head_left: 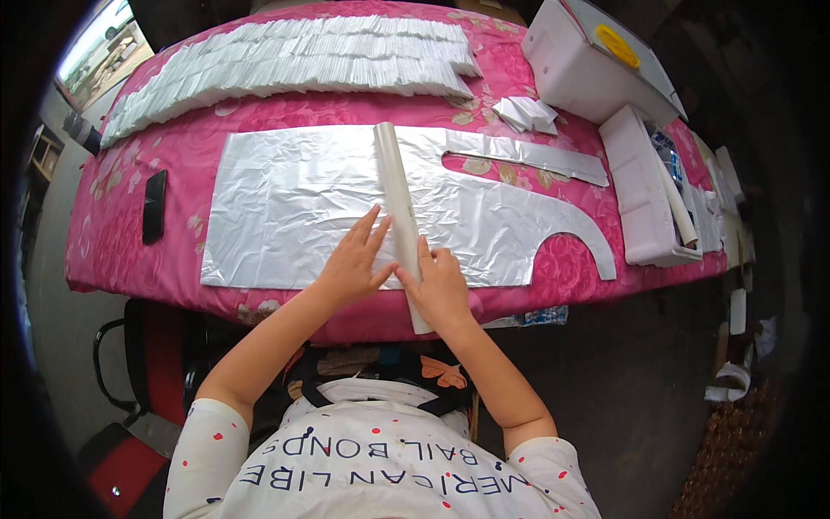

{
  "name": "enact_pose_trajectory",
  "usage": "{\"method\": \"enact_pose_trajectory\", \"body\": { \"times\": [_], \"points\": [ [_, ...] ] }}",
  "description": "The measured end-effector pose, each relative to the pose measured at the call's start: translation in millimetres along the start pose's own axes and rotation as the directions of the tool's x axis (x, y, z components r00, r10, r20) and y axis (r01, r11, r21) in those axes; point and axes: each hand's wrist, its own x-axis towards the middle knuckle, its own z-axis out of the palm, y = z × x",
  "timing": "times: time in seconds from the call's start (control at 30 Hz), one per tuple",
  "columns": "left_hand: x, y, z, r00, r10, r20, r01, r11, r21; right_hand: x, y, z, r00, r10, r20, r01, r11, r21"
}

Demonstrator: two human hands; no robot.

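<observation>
A thin, wrinkled silvery-white plastic apron [294, 203] lies flat across the table, its straps and curved cutout toward the right. Across its middle rests a long pale tube [396, 177], its near end reaching past the table's front edge. My right hand [439, 285] is closed around the tube's near part, with the thumb over it. Just left of the tube, my left hand [353, 255] lies on the plastic with fingers spread and nothing held; its fingertips are close to the tube.
The table has a pink floral cloth [112, 225]. Long rows of folded white packets [303, 56] fill its far side, with a few loose packets [526, 114] to their right. A black phone [154, 208] lies left. White foam boxes [635, 203] stand right; a yellow ring [617, 47] tops one. Chairs [156, 363] stand lower left.
</observation>
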Motion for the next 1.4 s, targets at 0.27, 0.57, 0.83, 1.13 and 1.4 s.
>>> {"method": "enact_pose_trajectory", "body": {
  "times": [0.27,0.57,0.83,1.13,1.4],
  "points": [
    [40.6,25.9,24.7,0.997,0.001,0.077,-0.001,1.0,0.0,29.1,183.4,-47.0,0.966,-0.208,-0.155,0.164,0.952,-0.258],
    [48.6,45.5,30.5,0.985,0.089,0.148,-0.095,0.995,0.037,-34.2,334.7,-137.4,0.839,0.281,-0.465,-0.436,0.859,-0.268],
    [54.4,51.3,30.0,0.988,0.117,0.105,-0.12,0.993,0.019,-16.1,244.0,-134.7,0.697,0.256,-0.669,-0.411,0.908,-0.08],
    [57.8,48.9,1.2,0.753,-0.343,0.562,0.621,0.084,-0.78,1.2,7.1,-51.4,0.973,-0.204,-0.103,0.226,0.926,0.303],
    [-37.1,-115.6,-122.5,0.536,-0.697,0.477,0.786,0.205,-0.583,-49.7,1.0,-47.2,0.998,0.043,-0.053,-0.038,0.996,0.079]
  ]
}}
